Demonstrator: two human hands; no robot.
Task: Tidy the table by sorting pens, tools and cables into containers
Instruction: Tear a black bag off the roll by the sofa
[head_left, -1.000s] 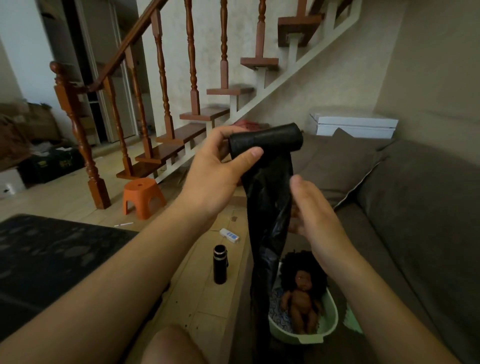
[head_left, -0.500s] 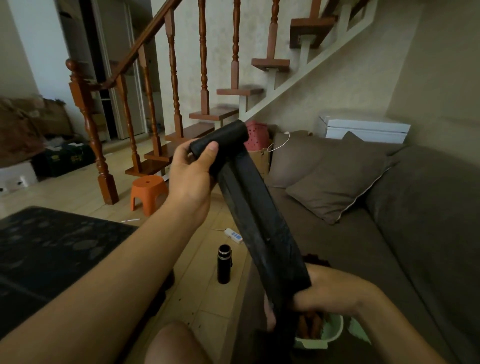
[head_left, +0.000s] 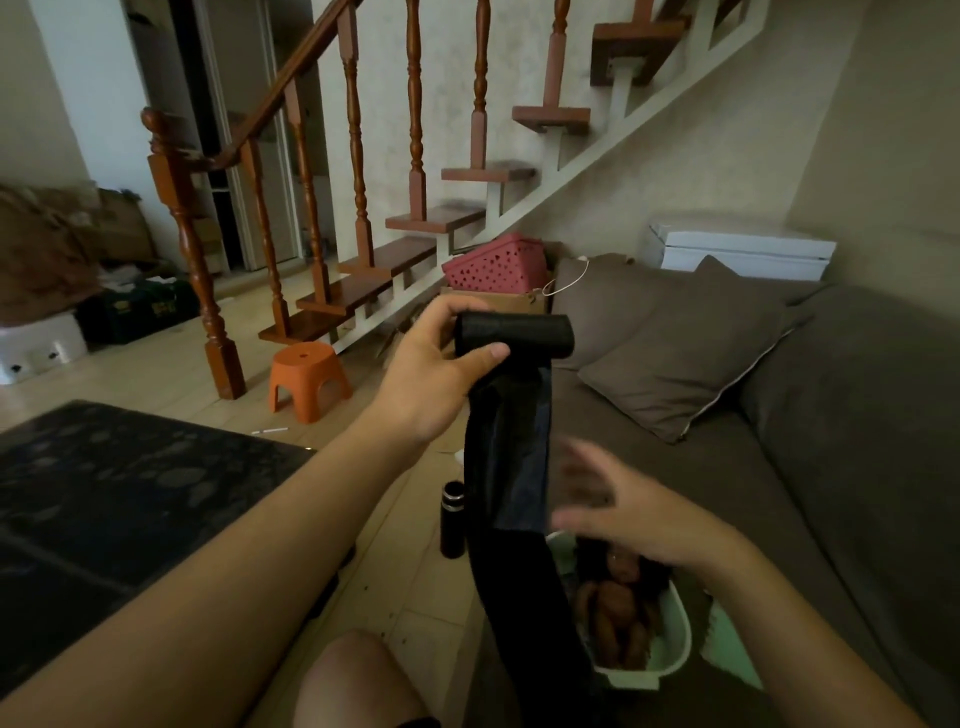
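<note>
**Item: roll of black bags** (head_left: 514, 338). Held up in front of you at mid-frame, lying level, with its right end free in the air.

**Left hand** (head_left: 441, 374). It grips the roll's left end, thumb across the near face and fingers curled round the top and back.

**Unrolled strip** (head_left: 511, 467). It hangs from the roll straight below your left hand, then trails down and out of view at the bottom edge.

**Right hand** (head_left: 623, 509). It is blurred, with fingers spread and straight and nothing held, just right of the hanging strip at a lower level than the roll. You cannot tell whether the fingertips touch the strip.

**Beneath the hands**
- Black flask (head_left: 451, 519), upright on the pale floor, just left of the strip.
- Doll (head_left: 618, 608), lying in a pale green tub (head_left: 678, 644) that is partly hidden by your right hand.

**To the right**
- Brown sofa (head_left: 831, 467).
- Matching cushion (head_left: 685, 353), leaning at its back.
- White box (head_left: 743, 254), behind the sofa.

**Beyond the roll**
- Pink perforated basket (head_left: 498, 265), on a cardboard box (head_left: 493, 301).
- Wooden staircase (head_left: 415, 244), with turned balusters.
- Orange plastic stool (head_left: 306, 379), by the newel post.

**To the left**
- Dark patterned surface (head_left: 104, 493), under your left forearm.
</note>
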